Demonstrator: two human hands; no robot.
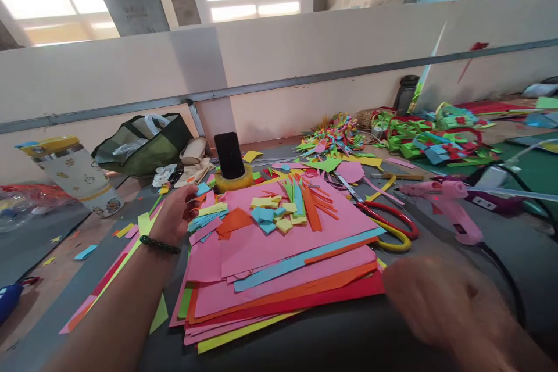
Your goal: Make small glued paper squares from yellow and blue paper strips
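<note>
My left hand (176,212) reaches to the far left corner of a stack of coloured paper sheets (279,267), fingers curled on several cut paper strips (207,215) lying there. A dark bead bracelet sits on that wrist. My right hand (429,296) hovers near the stack's right edge, smeared by motion, so its fingers do not show. On top of the stack lie small blue and yellow paper squares (274,215) and orange and green strips (311,200).
Scissors with red and yellow handles (387,224) lie right of the stack, a pink glue gun (449,203) beyond them. A black phone (229,156) stands in a yellow tape roll. Paper crafts (418,133), a green bag (142,142) and a bottle (76,177) sit further back.
</note>
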